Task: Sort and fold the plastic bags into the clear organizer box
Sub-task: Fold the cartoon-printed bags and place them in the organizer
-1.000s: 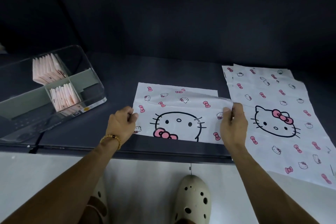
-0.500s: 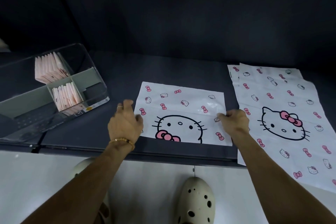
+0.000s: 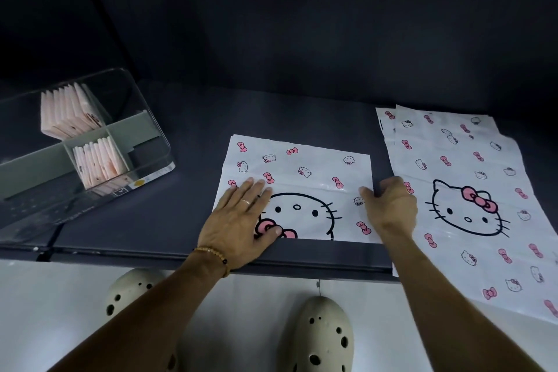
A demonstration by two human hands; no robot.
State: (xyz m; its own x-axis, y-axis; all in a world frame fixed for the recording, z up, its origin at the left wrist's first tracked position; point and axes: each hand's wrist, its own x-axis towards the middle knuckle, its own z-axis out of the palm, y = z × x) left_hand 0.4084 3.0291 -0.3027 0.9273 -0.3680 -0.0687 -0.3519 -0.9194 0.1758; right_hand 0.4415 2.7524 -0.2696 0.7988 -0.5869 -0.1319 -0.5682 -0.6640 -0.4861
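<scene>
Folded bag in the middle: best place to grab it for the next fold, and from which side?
Probably the right edge of the folded bag, coming in from the right. That edge lies flat and free on the dark table, the right hand is already at it, and the left hand presses the left part flat as an anchor.

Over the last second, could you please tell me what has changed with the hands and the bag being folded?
The left hand let go of the folded bag edge it pinched and now presses flat on it, fingers spread. The right hand laid the lifted flap down and rests at the bag's right edge. The bag went from raised to flat. The stack of unfolded bags and the clear box stayed put.
</scene>
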